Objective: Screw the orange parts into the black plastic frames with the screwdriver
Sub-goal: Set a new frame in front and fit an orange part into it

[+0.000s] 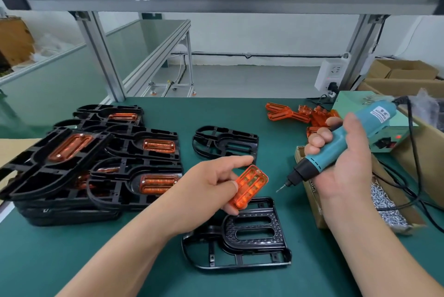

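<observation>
Bare hands, both of them: the left hand (211, 183) and the right hand (348, 169) show short, neatly trimmed nails at the fingertips. Back from the fingers, the forearms (134, 243) run bare, uncovered all the way.

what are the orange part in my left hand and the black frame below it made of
Orange part: likely translucent glossy plastic; light glows through its ribs. Black frame: likely opaque moulded plastic, slightly shiny, with thin ribs and a dimpled face.

One head-worn wide-angle camera looks forward and down, close over the flat dark-green counter (48, 248) — its far edge toward 12 o'clock, the wearer at 6.
</observation>
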The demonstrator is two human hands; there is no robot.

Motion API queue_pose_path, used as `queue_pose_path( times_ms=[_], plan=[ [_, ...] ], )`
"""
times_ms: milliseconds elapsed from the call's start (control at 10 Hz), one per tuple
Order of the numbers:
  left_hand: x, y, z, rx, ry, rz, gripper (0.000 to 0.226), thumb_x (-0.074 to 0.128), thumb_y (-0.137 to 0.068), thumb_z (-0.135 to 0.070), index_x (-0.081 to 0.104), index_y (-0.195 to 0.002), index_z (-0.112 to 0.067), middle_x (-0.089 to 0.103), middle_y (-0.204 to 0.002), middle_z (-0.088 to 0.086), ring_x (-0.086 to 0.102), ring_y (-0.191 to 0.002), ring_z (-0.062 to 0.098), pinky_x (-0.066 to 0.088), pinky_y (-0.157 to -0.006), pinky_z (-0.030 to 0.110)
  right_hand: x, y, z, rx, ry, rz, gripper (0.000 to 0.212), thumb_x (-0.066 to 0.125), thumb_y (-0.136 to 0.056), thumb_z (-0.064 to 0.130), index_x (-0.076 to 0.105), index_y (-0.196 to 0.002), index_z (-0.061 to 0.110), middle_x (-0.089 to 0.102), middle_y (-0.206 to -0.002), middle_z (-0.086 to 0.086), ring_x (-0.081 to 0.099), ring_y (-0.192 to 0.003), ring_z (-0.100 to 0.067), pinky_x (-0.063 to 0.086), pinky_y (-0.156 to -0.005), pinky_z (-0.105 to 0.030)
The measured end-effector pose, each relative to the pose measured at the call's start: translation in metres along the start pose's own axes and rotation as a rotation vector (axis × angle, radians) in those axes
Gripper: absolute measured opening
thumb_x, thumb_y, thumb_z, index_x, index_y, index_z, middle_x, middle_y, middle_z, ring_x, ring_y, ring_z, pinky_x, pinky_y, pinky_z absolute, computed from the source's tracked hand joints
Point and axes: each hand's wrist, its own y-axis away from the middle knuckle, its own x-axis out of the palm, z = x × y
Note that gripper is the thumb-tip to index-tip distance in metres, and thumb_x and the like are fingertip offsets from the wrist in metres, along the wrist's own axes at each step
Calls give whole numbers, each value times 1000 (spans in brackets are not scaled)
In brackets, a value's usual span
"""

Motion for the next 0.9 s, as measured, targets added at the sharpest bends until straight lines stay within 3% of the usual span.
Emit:
queue_pose_path(
  times_ms=[300,400,500,600,700,800,900],
  plan=[
    [3,2,-1,-68,-111,11,39,53,-100,-24,72,-120,-50,79,-99,-7,77,-78,25,62,-78,60,3,4,-3,7,10,22,27,62,-104,41,61,-91,18,48,-71,3,49,-60,-11,43,-55,-22],
    [2,2,0,-73,-162,2,37,53,-100,-27,72,-115,-55,79,-95,-6,67,-61,19,61,-65,62,2,6,-4,11,16,30,27,62,-104,42,61,-91,18,48,-71,3,49,-59,-11,44,-54,-22],
    [2,2,1,-44,-155,0,36,54,-101,-25,73,-115,-53,78,-90,-6,63,-64,33,54,-53,47,3,6,-3,8,13,29,27,60,-105,41,61,-91,17,48,-71,3,49,-59,-11,44,-54,-22],
    [4,2,3,-6,-187,-51,34,57,-100,-26,72,-119,-50,75,-88,-26,61,-54,0,46,-50,14,2,6,-3,7,6,24,27,61,-105,40,61,-91,17,48,-71,3,50,-59,-11,44,-54,-22],
    [8,2,4,8,-201,-65,41,58,-98,-30,63,-131,-53,75,-103,-25,69,-69,10,62,-66,33,3,6,-3,8,9,26,27,60,-105,40,60,-91,17,48,-71,3,50,-59,-11,44,-54,-22],
    [9,1,5,26,-173,-49,48,59,-94,-29,59,-133,-57,74,-103,-15,72,-81,19,64,-73,46,3,6,-3,10,11,24,27,61,-104,40,60,-90,17,48,-71,3,49,-59,-11,44,-54,-22],
    [8,0,6,11,-119,-33,52,59,-91,-27,60,-134,-57,73,-98,-13,75,-77,20,65,-74,45,3,6,-3,12,5,22,27,61,-104,40,60,-91,16,48,-71,3,50,-59,-11,44,-54,-22]
  ],
)
